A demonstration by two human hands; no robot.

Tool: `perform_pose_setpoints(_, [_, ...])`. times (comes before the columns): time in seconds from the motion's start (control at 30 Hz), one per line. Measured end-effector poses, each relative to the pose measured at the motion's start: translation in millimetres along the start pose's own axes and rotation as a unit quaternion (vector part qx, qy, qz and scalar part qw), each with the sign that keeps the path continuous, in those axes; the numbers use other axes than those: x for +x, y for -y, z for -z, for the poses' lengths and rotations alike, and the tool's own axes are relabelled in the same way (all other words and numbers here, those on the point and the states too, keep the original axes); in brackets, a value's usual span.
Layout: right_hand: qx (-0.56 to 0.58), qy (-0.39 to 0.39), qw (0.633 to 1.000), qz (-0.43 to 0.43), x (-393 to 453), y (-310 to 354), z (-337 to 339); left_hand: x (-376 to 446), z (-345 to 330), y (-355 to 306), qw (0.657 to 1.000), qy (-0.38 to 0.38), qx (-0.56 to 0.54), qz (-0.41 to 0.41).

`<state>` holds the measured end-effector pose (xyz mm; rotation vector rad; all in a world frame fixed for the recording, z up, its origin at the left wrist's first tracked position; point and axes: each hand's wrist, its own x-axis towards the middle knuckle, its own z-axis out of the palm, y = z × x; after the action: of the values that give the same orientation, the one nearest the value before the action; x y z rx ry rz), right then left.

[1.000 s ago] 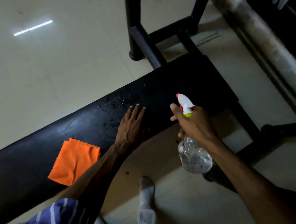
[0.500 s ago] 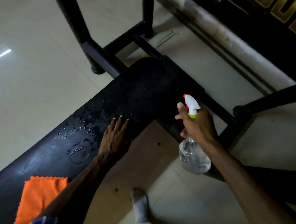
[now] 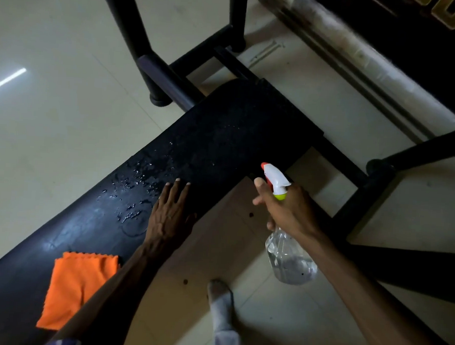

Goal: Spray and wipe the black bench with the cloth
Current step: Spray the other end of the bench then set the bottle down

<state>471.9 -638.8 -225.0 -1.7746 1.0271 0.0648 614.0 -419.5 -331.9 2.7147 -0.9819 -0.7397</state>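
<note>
You're leaning your left hand (image 3: pixel 169 216) flat on the bench (image 3: pixel 222 145), fingers straight and close together, right at the near edge beside the droplets (image 3: pixel 136 183). Your right hand (image 3: pixel 287 209) is gripping the bottle (image 3: pixel 290 257) by the neck, fingers wrapped round it, index finger out by the trigger, nozzle (image 3: pixel 265 167) aiming at the far end of the bench. The bottle's hanging off the near edge over the floor, and it's looking maybe a third full of clear liquid. The cloth (image 3: pixel 75 288) is sitting folded toward the other end, near edge, untouched.

Stuff I'd watch: the nozzle's sitting wide of the near edge, so half your spray could be hitting the floor by your sock (image 3: pixel 221 298), hello slippery tile. Also your palm's parked next to the wet patch and could skid.
</note>
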Motion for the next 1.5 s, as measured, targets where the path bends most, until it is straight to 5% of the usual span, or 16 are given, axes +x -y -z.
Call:
perform_pose_setpoints(0.63, [-0.158, 0.131, 0.979, 0.013, -67.7, 10.6, -126.3, -100.9, -6.0, 84.4, 0.991, -0.031, -0.04, 0.124])
perform_pose_setpoints(0.97, [-0.146, 0.167, 0.974, 0.041, -77.0, 14.8, -166.3, -115.6, -9.4, 118.7, 0.987, -0.052, -0.064, 0.136])
perform_pose_setpoints(1.5, [-0.011, 0.235, 0.932, 0.274, -109.8, 99.7, -317.0, -236.2, -11.1, 240.1, 0.936, -0.133, -0.141, 0.295])
